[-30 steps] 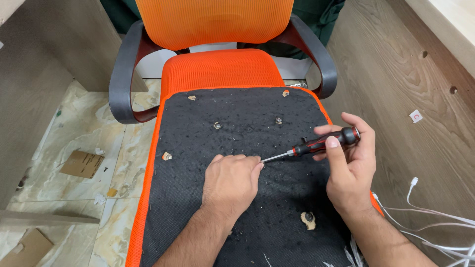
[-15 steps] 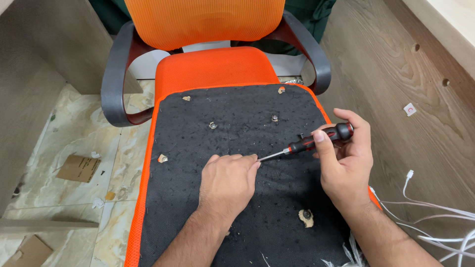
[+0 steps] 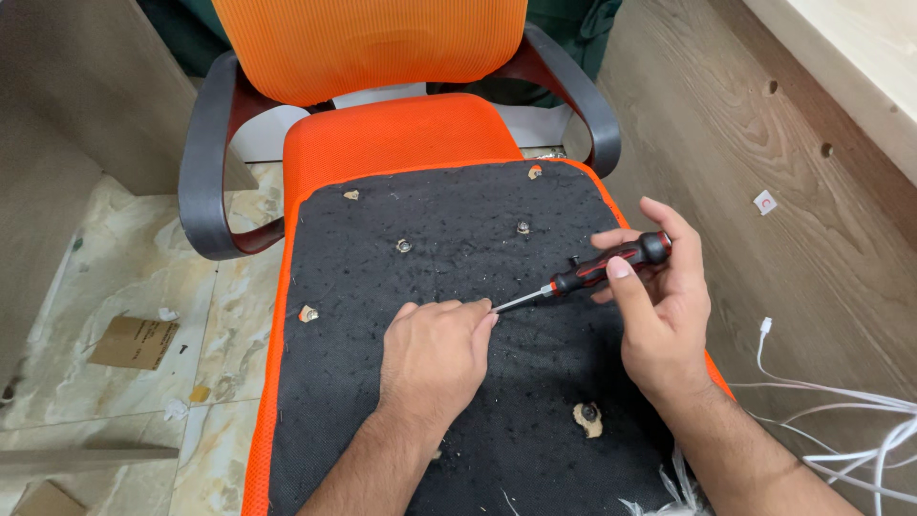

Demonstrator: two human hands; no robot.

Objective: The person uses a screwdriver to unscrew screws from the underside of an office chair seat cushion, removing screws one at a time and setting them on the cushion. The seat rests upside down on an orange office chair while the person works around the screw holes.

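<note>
An upturned orange seat cushion [image 3: 315, 401] with a black fabric underside [image 3: 458, 220] lies in front of me, leaning on an orange office chair [image 3: 382, 57]. My right hand [image 3: 654, 315] grips a red-and-black screwdriver [image 3: 611, 268] by the handle, its metal tip pointing left and down. My left hand [image 3: 435, 358] rests on the black fabric with its fingers pinched at the screwdriver's tip; what they pinch is hidden. Several metal screw inserts, one [image 3: 404, 246] near the middle, dot the fabric. A torn hole [image 3: 586, 418] sits near my right wrist.
The chair's grey armrests [image 3: 205, 162] flank the cushion. A wooden panel [image 3: 802, 172] with holes stands at the right, with white cables [image 3: 841, 401] on it. Cardboard scraps [image 3: 134, 342] lie on the marble floor at the left.
The view has shifted slightly, and both hands sit a little lower on the cushion. The grip on the screwdriver and the left fingers at its tip stay the same.
</note>
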